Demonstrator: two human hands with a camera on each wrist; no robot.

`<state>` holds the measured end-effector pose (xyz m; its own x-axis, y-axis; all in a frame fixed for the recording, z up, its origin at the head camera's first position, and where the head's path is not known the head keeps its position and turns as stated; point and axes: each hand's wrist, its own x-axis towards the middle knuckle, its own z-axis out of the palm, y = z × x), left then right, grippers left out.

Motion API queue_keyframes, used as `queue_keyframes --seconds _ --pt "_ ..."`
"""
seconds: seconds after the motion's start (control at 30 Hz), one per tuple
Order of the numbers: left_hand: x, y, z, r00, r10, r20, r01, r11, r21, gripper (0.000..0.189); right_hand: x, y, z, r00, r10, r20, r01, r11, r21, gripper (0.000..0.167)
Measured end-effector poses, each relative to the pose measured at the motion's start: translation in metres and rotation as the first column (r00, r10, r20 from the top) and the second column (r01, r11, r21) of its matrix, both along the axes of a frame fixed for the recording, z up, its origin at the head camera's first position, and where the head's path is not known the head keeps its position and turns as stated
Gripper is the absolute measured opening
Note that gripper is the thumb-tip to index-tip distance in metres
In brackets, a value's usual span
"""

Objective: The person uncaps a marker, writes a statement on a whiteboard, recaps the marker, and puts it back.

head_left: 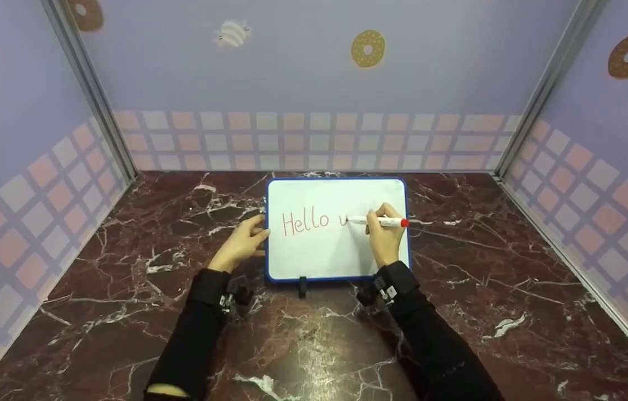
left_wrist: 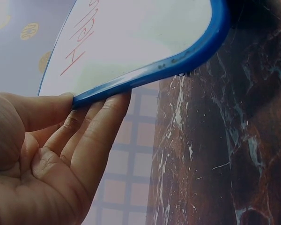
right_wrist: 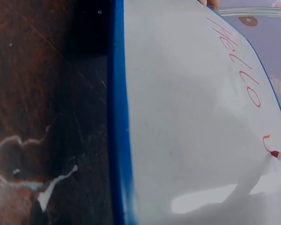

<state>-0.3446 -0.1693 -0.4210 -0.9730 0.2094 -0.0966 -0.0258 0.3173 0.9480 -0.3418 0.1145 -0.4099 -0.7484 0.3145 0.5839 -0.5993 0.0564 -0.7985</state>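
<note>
A whiteboard [head_left: 319, 256] with a blue frame stands tilted on the table, with "Hello" and the start of another letter in red on it. My left hand [head_left: 243, 240] holds the board's left edge, its thumb at the front rim and its fingers [left_wrist: 100, 129] behind. In my right hand [head_left: 385, 236] I grip a white marker [head_left: 372, 221] with a red end. The marker's red tip [right_wrist: 275, 153] touches the board at the end of a short curved stroke. The right hand itself is out of the right wrist view.
A black stand foot [head_left: 302, 286] shows under the board's lower edge. The table [head_left: 124, 312] is dark red with a white-veined marble pattern. Purple walls with tile and doughnut prints [head_left: 368, 49] enclose it at the back and both sides.
</note>
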Motion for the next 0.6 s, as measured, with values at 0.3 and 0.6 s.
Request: queue_keyframes --seconds 0.3,0.6 --pt "0.0023 -0.0002 0.0008 1.000 -0.006 0.006 0.006 1.000 0.019 0.057 0.0022 0.0027 0.0020 0.999 -0.044 -0.017 0.044 0.998 0.038 0.025" --pt "0.0019 0.0002 0.0015 1.000 0.004 0.000 -0.004 1.000 -0.008 0.057 -0.0012 0.0043 0.0048 0.999 -0.047 -0.014 0.047 0.999 0.007 0.026"
